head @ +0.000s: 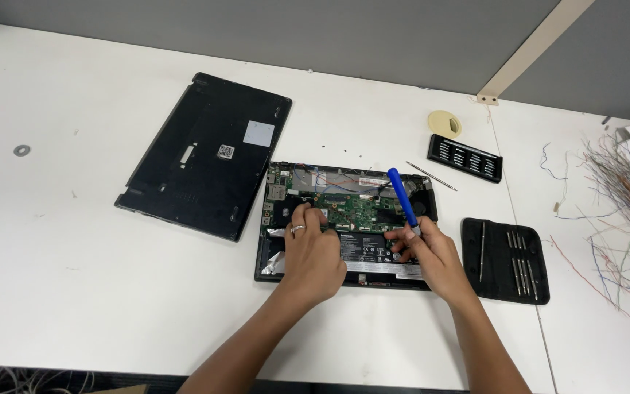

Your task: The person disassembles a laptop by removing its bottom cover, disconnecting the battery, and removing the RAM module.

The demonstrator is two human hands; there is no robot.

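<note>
An opened laptop [351, 198] lies bottom-up on the white table [74, 241], showing its green circuit board and black battery. My left hand [311, 252], with a ring on one finger, rests on the laptop's left part, its fingertips touching the inside near the board. My right hand [428, 252] holds a blue-handled screwdriver [402, 197], tilted up and to the left, its tip down by the battery's right end. The tip itself is hidden by my fingers.
The removed black bottom cover [205, 153] lies to the left. A black pouch of slim tools [503, 259] sits to the right, a black bit holder [465, 157] and a thin metal rod [432, 176] behind. A tangle of coloured wires [625, 211] spreads at the far right.
</note>
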